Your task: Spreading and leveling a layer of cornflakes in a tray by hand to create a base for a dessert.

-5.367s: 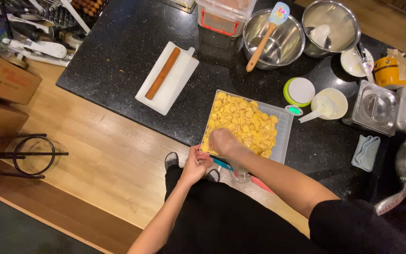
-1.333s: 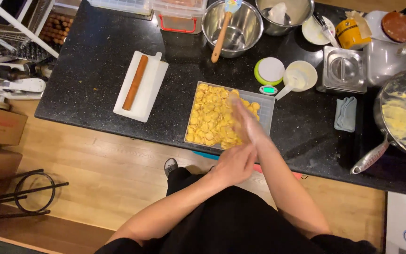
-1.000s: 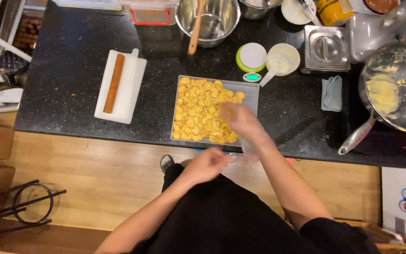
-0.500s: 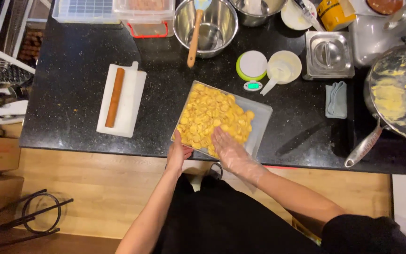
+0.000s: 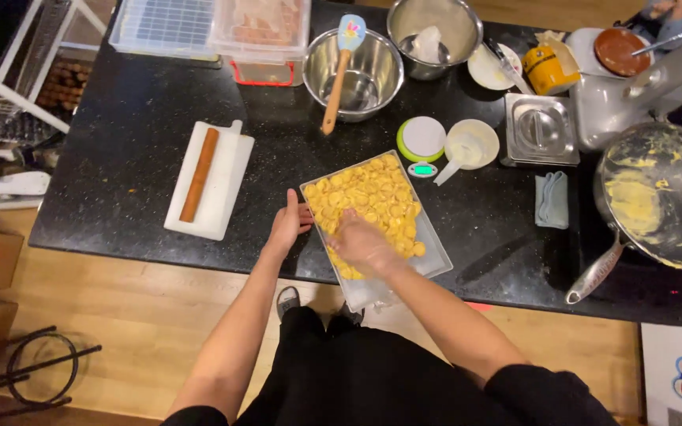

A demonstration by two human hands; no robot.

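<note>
A rectangular metal tray [image 5: 436,254] sits on the black stone counter [image 5: 120,166], tilted with one corner over the front edge. It holds a heap of small yellow pasta pieces [image 5: 372,193]. My left hand [image 5: 288,223] grips the tray's left edge. My right hand [image 5: 361,244] lies flat on the pasta at the near end of the tray, fingers spread.
Left of the tray is a white board [image 5: 226,181] with a wooden rolling pin [image 5: 199,174]. Behind stand a steel bowl with a spatula [image 5: 354,72], a small scale [image 5: 422,142], a white scoop cup [image 5: 472,144], a lidded steel container [image 5: 541,129], a blue cloth [image 5: 552,199] and a batter-smeared pan [image 5: 657,201].
My left hand has come up from my front to grip the tray's edge. The tray has turned and slid nearer the counter edge. My right hand has shifted to the near end of the pasta.
</note>
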